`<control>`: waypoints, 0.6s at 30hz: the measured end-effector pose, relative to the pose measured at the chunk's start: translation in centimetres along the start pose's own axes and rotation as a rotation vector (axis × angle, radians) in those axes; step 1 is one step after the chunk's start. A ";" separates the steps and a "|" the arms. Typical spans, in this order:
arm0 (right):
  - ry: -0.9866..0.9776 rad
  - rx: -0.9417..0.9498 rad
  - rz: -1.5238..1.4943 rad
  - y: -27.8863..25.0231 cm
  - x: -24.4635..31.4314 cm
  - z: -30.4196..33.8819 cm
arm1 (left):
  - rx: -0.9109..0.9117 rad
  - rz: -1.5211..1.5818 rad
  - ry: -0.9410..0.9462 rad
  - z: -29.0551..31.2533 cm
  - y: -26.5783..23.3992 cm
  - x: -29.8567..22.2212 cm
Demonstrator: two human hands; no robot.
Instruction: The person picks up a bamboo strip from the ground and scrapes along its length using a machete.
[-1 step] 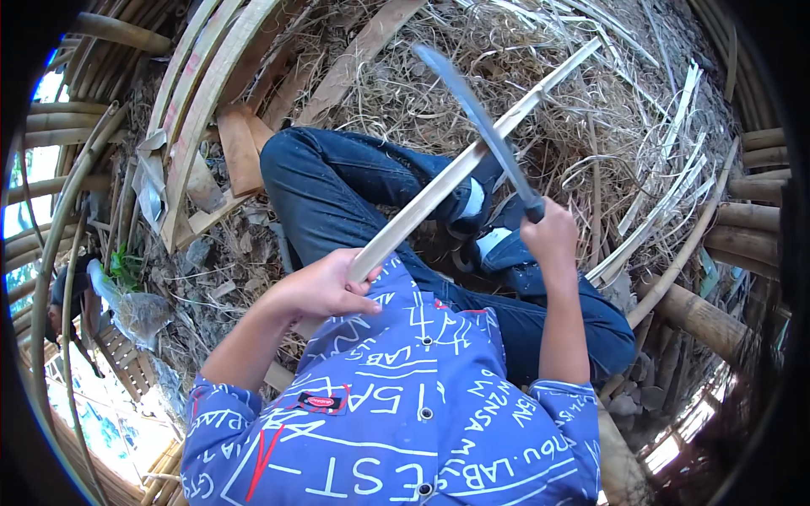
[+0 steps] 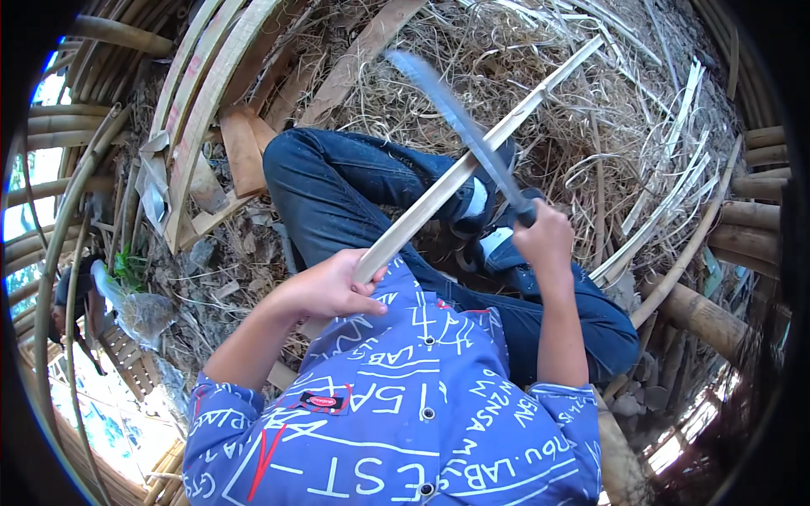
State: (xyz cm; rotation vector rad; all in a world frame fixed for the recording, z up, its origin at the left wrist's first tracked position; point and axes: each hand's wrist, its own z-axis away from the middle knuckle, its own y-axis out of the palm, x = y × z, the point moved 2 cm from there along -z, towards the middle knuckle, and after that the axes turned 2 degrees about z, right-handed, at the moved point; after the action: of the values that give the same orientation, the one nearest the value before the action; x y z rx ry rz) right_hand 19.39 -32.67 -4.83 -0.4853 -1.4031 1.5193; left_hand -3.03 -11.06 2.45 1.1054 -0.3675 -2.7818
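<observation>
A long pale bamboo strip (image 2: 426, 207) runs slantwise from my lap to the far right, above my crossed legs. My left hand (image 2: 333, 287) is closed around its near part, thumb and fingers wrapped over it at my belly. My right hand (image 2: 547, 239) grips the dark handle of a long knife (image 2: 462, 126). The blade lies across the strip beyond the middle, pointing to the far left. Its tip is blurred by motion. The strip's near end disappears beneath my left hand and forearm.
Curly shavings (image 2: 472, 59) cover the ground ahead. Several long wooden slats (image 2: 215, 93) lean at the far left, by a flat brown board (image 2: 243, 152). Bamboo poles (image 2: 704, 316) border the right side. Beyond the left railing, another person (image 2: 74, 295) is partly visible.
My right hand and the knife have shifted slightly to the left and nearer along the strip. My left hand and the strip stay almost in place.
</observation>
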 end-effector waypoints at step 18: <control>-0.098 0.054 0.035 0.5 2.0 -2.0 | -0.105 -0.014 -0.031 -0.1 2.4 -0.7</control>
State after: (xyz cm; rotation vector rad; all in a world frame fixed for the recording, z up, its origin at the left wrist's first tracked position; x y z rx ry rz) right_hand 19.93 -29.92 -5.14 -0.4087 -1.4308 1.6233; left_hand -2.43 -13.27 3.48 1.0465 -0.2146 -2.7971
